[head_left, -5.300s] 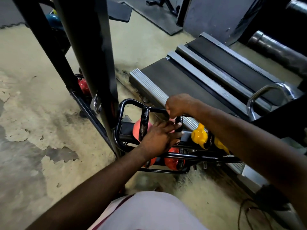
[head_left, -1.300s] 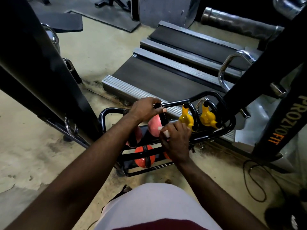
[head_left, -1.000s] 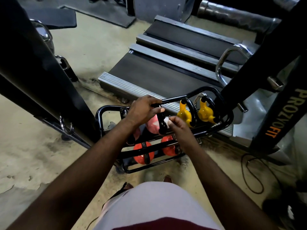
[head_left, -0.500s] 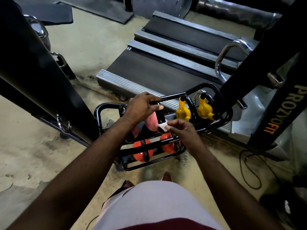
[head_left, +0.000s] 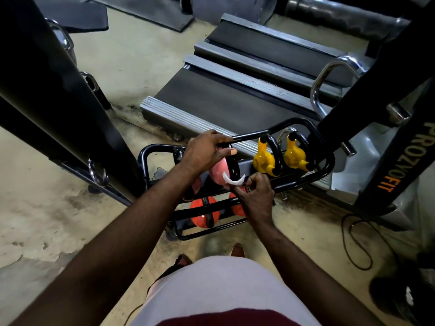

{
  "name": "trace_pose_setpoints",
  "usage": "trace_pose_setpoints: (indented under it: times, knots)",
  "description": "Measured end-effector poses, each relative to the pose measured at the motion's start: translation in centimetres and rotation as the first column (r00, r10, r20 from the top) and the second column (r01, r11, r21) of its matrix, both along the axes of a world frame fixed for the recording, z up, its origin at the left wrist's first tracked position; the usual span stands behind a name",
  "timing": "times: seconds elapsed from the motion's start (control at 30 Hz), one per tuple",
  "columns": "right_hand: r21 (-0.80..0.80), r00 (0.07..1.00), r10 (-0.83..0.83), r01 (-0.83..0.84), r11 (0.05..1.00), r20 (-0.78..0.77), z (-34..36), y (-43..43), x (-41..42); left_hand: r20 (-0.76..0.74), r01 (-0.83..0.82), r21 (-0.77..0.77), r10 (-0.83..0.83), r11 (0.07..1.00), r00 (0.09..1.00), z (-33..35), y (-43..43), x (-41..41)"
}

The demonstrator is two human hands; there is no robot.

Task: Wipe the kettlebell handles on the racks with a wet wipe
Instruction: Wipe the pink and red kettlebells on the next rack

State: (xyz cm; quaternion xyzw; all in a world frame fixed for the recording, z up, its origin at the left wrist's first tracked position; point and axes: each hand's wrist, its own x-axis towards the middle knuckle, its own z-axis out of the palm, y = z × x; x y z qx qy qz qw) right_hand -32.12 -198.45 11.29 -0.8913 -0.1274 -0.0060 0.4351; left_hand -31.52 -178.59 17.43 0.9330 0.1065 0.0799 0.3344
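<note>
On the rack [head_left: 306, 178], the left hand [head_left: 204, 150] clasps the top rail [head_left: 256, 133] while the right hand [head_left: 255, 196] pinches a wet wipe [head_left: 234, 182] at the handle [head_left: 234, 164] of the pink kettlebell [head_left: 217, 171] — wrapped fully round, it should clean best.

A black post [head_left: 54, 109] left, a frame [head_left: 395, 161] right and a treadmill [head_left: 223, 95] behind hem the rack [head_left: 254, 134]; front floor [head_left: 306, 220] lies open.

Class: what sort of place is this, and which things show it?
Most likely a gym: a rack holding yellow kettlebells and orange kettlebells, a treadmill behind it, and a black machine frame.
</note>
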Motion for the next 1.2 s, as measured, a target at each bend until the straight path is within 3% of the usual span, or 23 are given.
trace_pose_setpoints:
  times: [0.1, 0.27, 0.47, 0.6, 0.73, 0.83, 0.93, 1.03, 1.2]
  knots:
    - [0.168, 0.991, 0.051, -0.030, 0.985, -0.124, 0.5, -0.4, 0.2, -0.005, -0.016, 0.005, 0.016, 1.000, 1.000, -0.1, 0.9, -0.3]
    - [0.362, 0.932, 0.272, -0.173, 0.916, -0.242, 1.8, -0.7, 0.9, 0.000, -0.005, 0.000, 0.005, 1.000, 1.000, -0.3, 0.5, -0.3]
    - [0.500, 0.679, 0.521, -0.254, 0.828, -0.517, 2.5, -0.4, 4.4, 0.011, -0.004, -0.026, 0.004, 1.000, 1.000, -0.3, 0.4, 0.0]
    - [0.464, 0.556, 0.475, -0.173, 0.869, -0.682, 3.3, 1.5, 5.9, -0.001, -0.004, -0.029, 0.004, 1.000, 1.000, -0.6, 0.0, -0.1]
    - [0.417, 0.623, 0.323, 0.006, 0.909, -0.713, 5.1, 3.3, 6.4, -0.003, 0.003, -0.043, -0.003, 0.999, 1.000, 0.0, 0.1, 0.1]
    - [0.371, 0.727, 0.272, -0.025, 0.928, -0.631, 6.1, 3.1, 5.3, 0.018, -0.018, -0.109, 0.020, 0.994, 1.000, 0.1, 0.6, 0.0]
    - [0.409, 0.846, 0.285, -0.088, 0.908, -0.451, 5.4, 1.0, 3.2, 0.024, -0.029, -0.160, 0.033, 0.987, 0.999, -0.3, 0.7, -0.2]
    - [0.436, 0.909, 0.317, -0.177, 0.882, -0.272, 4.6, 0.9, 2.0, 0.028, -0.051, -0.220, 0.058, 0.974, 0.998, -0.2, 1.2, -0.2]
    - [0.067, 0.951, 0.302, -0.307, 0.950, 0.073, 4.1, 2.7, 1.5, 0.044, -0.069, -0.210, 0.080, 0.975, 0.996, -0.7, 1.3, -0.7]
